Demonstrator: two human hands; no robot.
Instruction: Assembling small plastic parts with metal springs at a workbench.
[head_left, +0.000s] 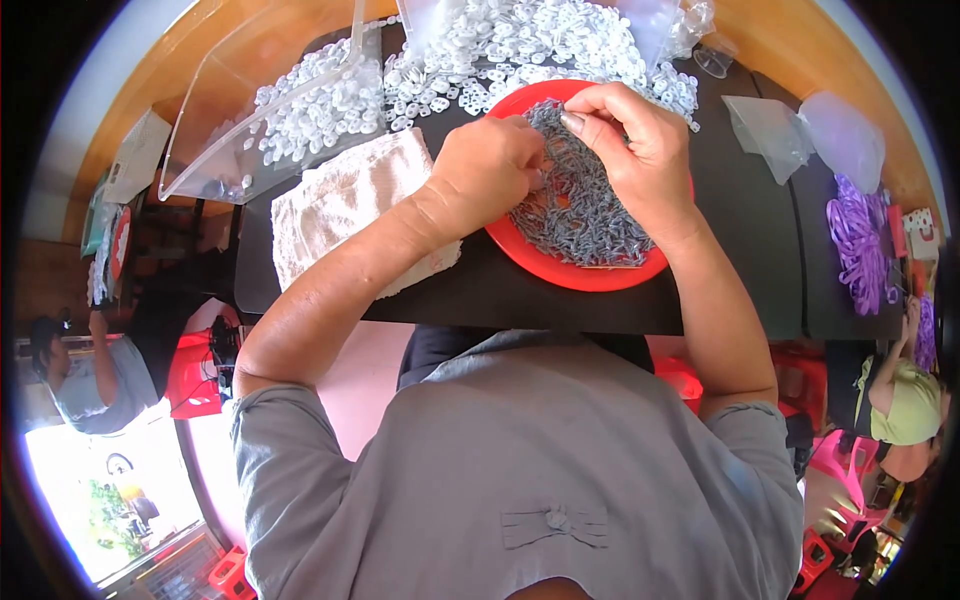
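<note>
A round red basin [600,281] sits at the table's near edge, filled with a heap of small grey pieces [585,215] that look like short screws or pins. Over its left side my left hand [485,168] is closed, fingers curled inward and partly hidden. At the far right of the basin, my right hand [640,145] pinches thumb against forefinger. Whatever either hand grips is too small or covered to name. Beside the basin, under my left forearm, lies a folded pale cloth [345,205].
Small white oval pieces [530,40] are heaped at the back of the dark table [745,250]. A clear plastic box [200,150] tilts at the left. Plastic bags [840,138] and a purple ribbon bundle [858,245] lie right. People sit on the left [105,380] and right [905,400].
</note>
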